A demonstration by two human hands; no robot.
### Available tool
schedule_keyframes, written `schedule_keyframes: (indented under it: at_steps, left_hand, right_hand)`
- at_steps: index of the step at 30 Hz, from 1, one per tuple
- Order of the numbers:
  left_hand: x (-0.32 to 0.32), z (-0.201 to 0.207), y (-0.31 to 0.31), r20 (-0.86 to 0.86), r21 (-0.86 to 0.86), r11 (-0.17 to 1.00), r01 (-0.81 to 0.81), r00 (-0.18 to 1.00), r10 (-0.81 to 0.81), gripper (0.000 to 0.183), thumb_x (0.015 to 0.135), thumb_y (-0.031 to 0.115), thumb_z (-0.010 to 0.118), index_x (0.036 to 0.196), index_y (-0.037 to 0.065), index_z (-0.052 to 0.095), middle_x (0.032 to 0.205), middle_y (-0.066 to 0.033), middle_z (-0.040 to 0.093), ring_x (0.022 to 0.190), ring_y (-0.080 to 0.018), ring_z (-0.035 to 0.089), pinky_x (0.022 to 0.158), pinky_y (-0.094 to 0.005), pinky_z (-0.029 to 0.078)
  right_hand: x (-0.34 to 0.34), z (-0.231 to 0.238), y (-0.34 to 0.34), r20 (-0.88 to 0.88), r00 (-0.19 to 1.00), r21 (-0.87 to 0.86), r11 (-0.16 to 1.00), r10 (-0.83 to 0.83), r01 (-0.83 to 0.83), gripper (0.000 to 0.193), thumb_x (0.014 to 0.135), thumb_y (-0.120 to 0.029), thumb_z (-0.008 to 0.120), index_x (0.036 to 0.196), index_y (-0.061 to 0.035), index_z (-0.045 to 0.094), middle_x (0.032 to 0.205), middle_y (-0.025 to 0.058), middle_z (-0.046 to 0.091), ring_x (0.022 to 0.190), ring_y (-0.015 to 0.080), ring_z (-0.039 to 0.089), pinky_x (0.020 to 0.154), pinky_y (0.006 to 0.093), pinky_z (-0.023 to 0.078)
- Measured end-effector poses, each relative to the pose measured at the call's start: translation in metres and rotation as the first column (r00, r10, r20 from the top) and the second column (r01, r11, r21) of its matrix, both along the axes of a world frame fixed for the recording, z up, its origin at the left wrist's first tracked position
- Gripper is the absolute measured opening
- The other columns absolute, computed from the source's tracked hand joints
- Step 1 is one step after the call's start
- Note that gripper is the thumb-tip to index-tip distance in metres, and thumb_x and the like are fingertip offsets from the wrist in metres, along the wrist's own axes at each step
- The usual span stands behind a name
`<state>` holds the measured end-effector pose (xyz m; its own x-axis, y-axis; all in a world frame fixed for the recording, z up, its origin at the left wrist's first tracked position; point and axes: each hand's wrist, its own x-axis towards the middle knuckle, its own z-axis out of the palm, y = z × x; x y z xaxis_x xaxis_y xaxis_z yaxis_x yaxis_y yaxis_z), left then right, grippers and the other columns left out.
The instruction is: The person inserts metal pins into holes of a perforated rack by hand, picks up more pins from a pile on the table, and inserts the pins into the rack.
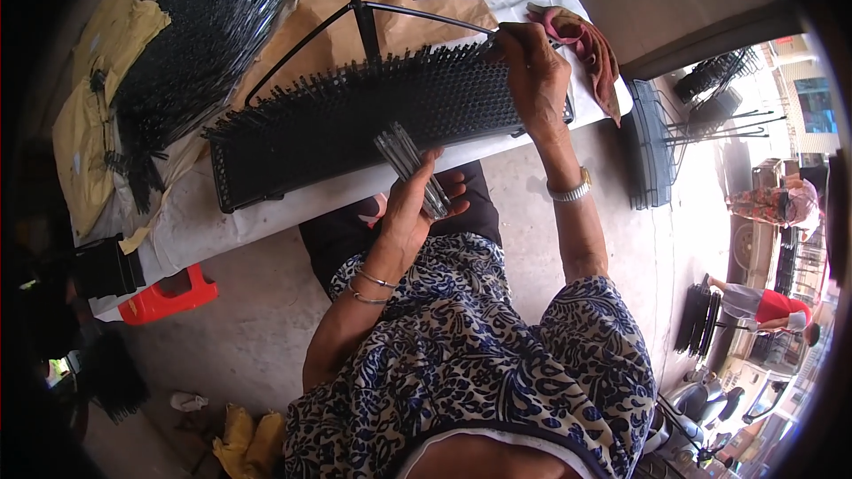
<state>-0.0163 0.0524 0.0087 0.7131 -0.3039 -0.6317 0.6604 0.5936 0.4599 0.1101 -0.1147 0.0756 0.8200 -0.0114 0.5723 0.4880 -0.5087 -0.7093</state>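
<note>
A long black perforated rack point(302, 164) lies slantwise along the near edge of the table, with many short dark rods point(355, 74) standing up in rows along its far side. My left hand point(413, 208) holds a small bundle of thin, dark, shiny rods point(404, 153) in front of the rack, its thumb along them and some fingers spread. At the rack's right end, my right hand point(535, 71) is closed in a pinch over the holes. Whatever its fingertips grip is hidden from view.
A large heap of dark rods point(209, 44) lies on yellow wrapping point(115, 53) at the far left. Behind the rack stands a black metal stand point(362, 13) on brown paper point(426, 22). A reddish cloth point(590, 53) hangs at the table's right corner. Below the table is a red container point(173, 297).
</note>
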Motion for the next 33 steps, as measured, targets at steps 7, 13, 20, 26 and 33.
schedule_keyframes:
  at_steps: [7, 13, 20, 26, 33]
  left_hand:
    - [-0.006, -0.005, 0.0, 0.032, -0.002, 0.997, -0.079, 0.996, 0.079, 0.031, 0.099, 0.034, 0.051, 0.119, 0.011, 0.057, 0.088, -0.0072, 0.063, 0.079, -0.0148, 0.063, 0.067, -0.0336, 0.056]
    - [-0.002, 0.002, -0.001, 0.01, -0.045, 0.99, -0.133, 0.991, 0.134, 0.027, 0.1, 0.031, 0.052, 0.112, 0.008, 0.057, 0.085, -0.0049, 0.059, 0.073, -0.0102, 0.056, 0.06, -0.0285, 0.05]
    - [-0.004, 0.004, 0.0, 0.092, -0.082, 0.99, -0.118, 0.988, 0.126, 0.032, 0.098, 0.03, 0.055, 0.119, 0.006, 0.056, 0.083, -0.005, 0.058, 0.065, -0.0081, 0.046, 0.053, -0.022, 0.035]
    - [-0.005, 0.009, 0.003, 0.153, -0.072, 0.994, -0.079, 0.984, 0.089, 0.034, 0.097, 0.03, 0.057, 0.12, 0.004, 0.057, 0.084, -0.0059, 0.06, 0.064, -0.0075, 0.047, 0.052, -0.0206, 0.035]
    - [-0.008, 0.013, 0.001, 0.16, 0.036, 0.998, -0.044, 0.986, 0.037, 0.033, 0.091, 0.032, 0.066, 0.112, 0.006, 0.064, 0.082, -0.0068, 0.066, 0.06, -0.0061, 0.05, 0.048, -0.0186, 0.034]
  right_hand:
    - [0.02, -0.021, -0.003, 0.021, 1.0, -0.041, 0.999, 0.005, -0.004, 0.007, 0.091, -0.003, 0.059, 0.098, -0.0026, 0.061, 0.071, 0.0082, 0.066, 0.064, 0.0151, 0.065, 0.06, 0.027, 0.051]
    - [0.026, -0.028, -0.006, 0.039, 0.989, -0.146, 0.98, 0.141, -0.134, 0.013, 0.089, -0.007, 0.063, 0.102, -0.0072, 0.066, 0.089, 0.0116, 0.066, 0.076, 0.0209, 0.067, 0.065, 0.0308, 0.051]
    - [0.019, -0.036, -0.006, 0.082, 0.996, -0.374, 0.926, -0.018, 0.048, 0.027, 0.086, -0.02, 0.069, 0.113, -0.0158, 0.067, 0.094, 0.0098, 0.06, 0.076, 0.025, 0.064, 0.064, 0.0343, 0.051]
    - [-0.033, -0.014, 0.01, -0.622, 0.674, 0.229, 0.915, 0.399, -0.331, 0.054, 0.089, -0.04, 0.068, 0.117, 0.005, 0.06, 0.081, 0.0065, 0.065, 0.06, 0.0084, 0.055, 0.049, 0.0233, 0.045]
    - [-0.052, -0.019, 0.026, -0.681, 0.564, 0.335, 0.884, 0.466, -0.327, 0.03, 0.089, -0.029, 0.068, 0.087, 0.0001, 0.062, 0.07, -0.0009, 0.054, 0.061, 0.0061, 0.045, 0.053, 0.023, 0.037]
